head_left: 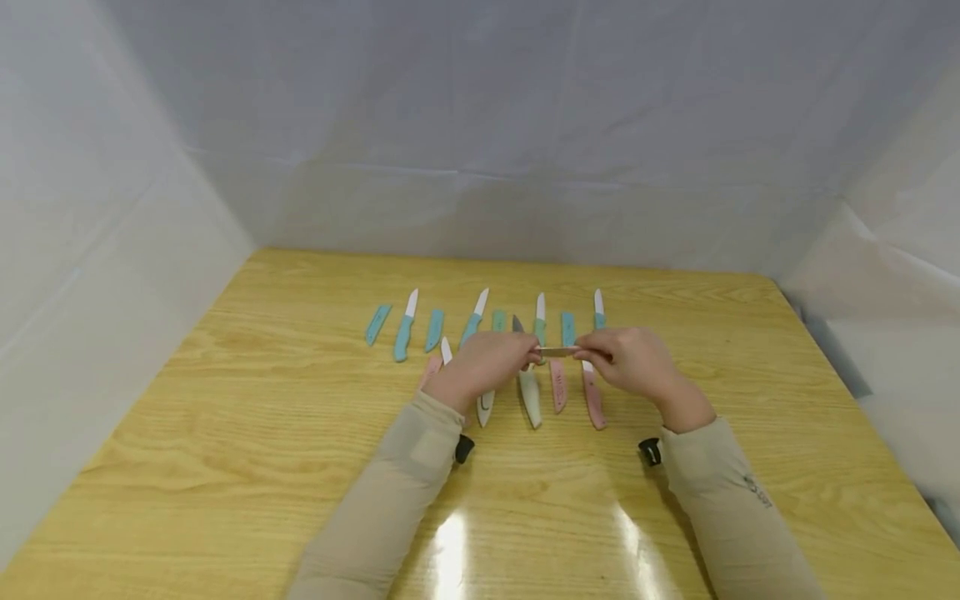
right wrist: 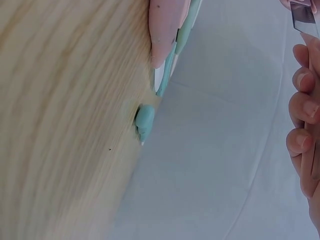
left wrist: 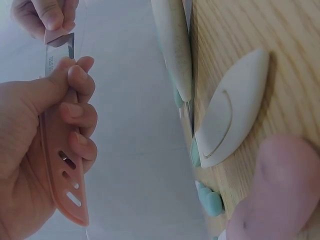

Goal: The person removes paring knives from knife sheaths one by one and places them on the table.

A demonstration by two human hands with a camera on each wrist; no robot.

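Observation:
Held up above the table, a paring knife shows a short stretch of its blade (head_left: 558, 352) between the two hands. My left hand (head_left: 491, 362) grips a pink slotted sheath (left wrist: 65, 160) that covers part of the blade. Curled round the knife's pink handle (right wrist: 309, 165) are the fingers of my right hand (head_left: 630, 358). Below the hands lie a white-handled knife (head_left: 530, 398) with a dark blade, a white sheath (left wrist: 232, 110), a pink sheath (head_left: 558, 386) and a pink-handled knife (head_left: 593, 402). The left hand and wrist partly hide another knife and a pink sheath (head_left: 431, 369).
Across the back of the wooden table (head_left: 225, 400) runs a row of blue-handled knives (head_left: 403, 337), a green-handled knife (head_left: 540, 310), blue sheaths (head_left: 378, 323) and a green sheath (head_left: 498, 318). Their blades point away from me. Pale sheeting (head_left: 487, 208) encloses the back and sides.

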